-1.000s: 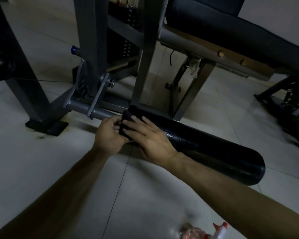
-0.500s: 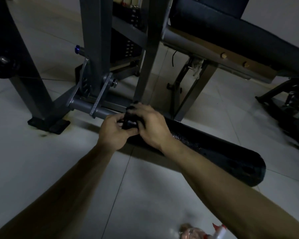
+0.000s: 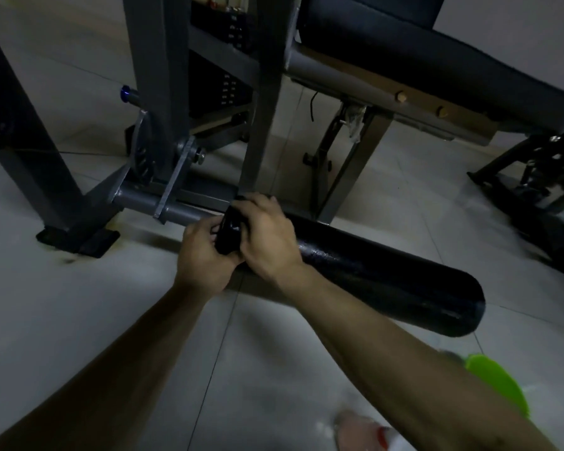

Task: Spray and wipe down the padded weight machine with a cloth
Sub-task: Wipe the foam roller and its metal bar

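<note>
1. Left hand point(image 3: 205, 255) is curled, its fingers pinching the left edge of the dark cloth point(image 3: 228, 234), just right of the machine's bare grey bar point(image 3: 184, 212).
2. Between the two hands, the cloth sits bunched over the left end of the black padded roller point(image 3: 388, 284), touching it. It looks light and limp to me, so a full fistful should hold better than a corner, which might slide on the shiny cover.
3. Right hand point(image 3: 269, 237) is closed over the cloth from above, fingers wrapped towards the far side, pressing it onto the pad.
4. Further right, the roller seems firm yet cushioned, glossy and probably slick. It is fixed to the frame, so it needs rubbing rather than lifting. Most of its length lies right of the hands.
5. Near the bottom edge, a blurred spray bottle point(image 3: 365, 431) lies on the floor, touched by neither hand.
</note>
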Demonstrator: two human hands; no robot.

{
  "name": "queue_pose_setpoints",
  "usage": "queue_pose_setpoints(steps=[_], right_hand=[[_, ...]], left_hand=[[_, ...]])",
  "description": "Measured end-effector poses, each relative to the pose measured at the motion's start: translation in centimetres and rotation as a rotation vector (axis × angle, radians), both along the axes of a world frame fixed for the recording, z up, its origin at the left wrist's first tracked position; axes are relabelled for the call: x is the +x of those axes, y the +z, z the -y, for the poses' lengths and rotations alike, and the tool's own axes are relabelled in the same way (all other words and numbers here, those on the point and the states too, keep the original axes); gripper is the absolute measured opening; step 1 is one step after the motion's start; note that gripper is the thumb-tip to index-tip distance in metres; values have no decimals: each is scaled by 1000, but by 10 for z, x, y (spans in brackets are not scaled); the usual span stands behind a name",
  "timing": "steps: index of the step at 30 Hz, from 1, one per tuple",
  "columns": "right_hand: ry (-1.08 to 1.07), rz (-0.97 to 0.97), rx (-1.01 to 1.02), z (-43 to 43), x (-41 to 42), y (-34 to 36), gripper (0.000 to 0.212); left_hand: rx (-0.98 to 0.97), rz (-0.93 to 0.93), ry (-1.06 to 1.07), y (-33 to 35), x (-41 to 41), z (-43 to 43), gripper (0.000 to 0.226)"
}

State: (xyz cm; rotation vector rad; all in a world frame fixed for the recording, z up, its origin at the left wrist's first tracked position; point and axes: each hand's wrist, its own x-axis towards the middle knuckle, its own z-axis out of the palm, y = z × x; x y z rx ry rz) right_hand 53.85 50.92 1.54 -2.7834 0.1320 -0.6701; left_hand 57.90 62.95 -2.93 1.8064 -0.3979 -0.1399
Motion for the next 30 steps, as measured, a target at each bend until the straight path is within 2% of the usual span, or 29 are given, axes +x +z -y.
queue_pose_setpoints(steps=[2,4,7,9,12,14,18,20,22,24,30], right_hand=[[40,-48,-81,27,-20,1,57],[-17,-30,-91,64,-55,-3,63],[-189,41,-40,123,-121,-11,63],[-318,67,-24,158,-163,-16,62],[-547,150,38,174,-189,-22,58],[-580,221,104,151,-169,-28,59],[-299,218,153,86,-112,-35,54],[-159,158,69,91,-115,-28,56],[-91,120,-70,121,-140,-24,63],[-160,115,-117,158,-173,-25,69],[-596,218,72,243,-282,-33,68]], left_hand=[[105,87,70,0,-6,5,78],[252,273,130,5,-13,13,90],[355,542,29,14,-26,35,92],[387,648,-83,12,-35,54,87],[456,711,-212,9,-55,76,90],[508,723,-216,7,-64,87,95],[522,773,-142,4,-64,92,93],[541,802,-133,4,-65,93,92],[587,814,-154,7,-70,98,102],[610,841,-201,12,-78,109,108],[585,909,-402,16,-114,152,107]])
